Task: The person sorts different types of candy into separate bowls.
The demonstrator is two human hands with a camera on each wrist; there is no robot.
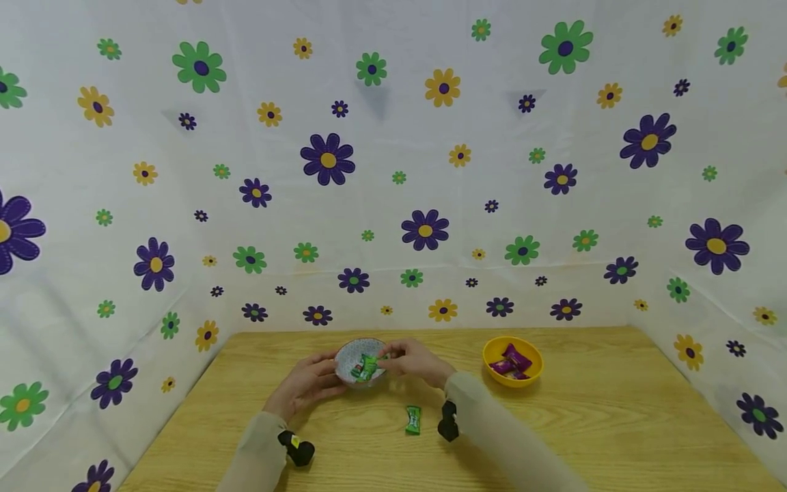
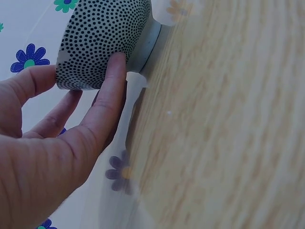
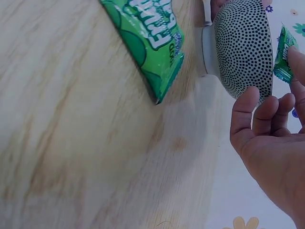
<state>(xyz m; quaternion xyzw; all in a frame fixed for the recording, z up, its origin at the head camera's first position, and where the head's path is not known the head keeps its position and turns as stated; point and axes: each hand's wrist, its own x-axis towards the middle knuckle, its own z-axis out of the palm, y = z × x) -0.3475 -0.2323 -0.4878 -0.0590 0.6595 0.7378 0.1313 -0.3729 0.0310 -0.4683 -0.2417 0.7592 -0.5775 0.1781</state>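
A small bowl with a black-dotted outside (image 2: 105, 43) stands on the wooden table. My left hand (image 1: 310, 383) grips its left side, fingers and thumb spread against the wall and rim. My right hand (image 1: 415, 362) is at the bowl's right rim, pinching a green-wrapped candy (image 3: 284, 55) between thumb and fingers. In the right wrist view its other fingers curl close to the rim. More green-wrapped candies (image 1: 364, 369) show inside the bowl, partly overlapping. One loose green candy (image 1: 413, 420) lies on the table in front, below the right hand.
A yellow bowl (image 1: 492, 376) holding several purple-wrapped candies (image 1: 515, 359) stands to the right of my right hand. The wooden table (image 1: 615, 410) is bordered at the back and sides by a white flower-printed cloth (image 1: 393, 301).
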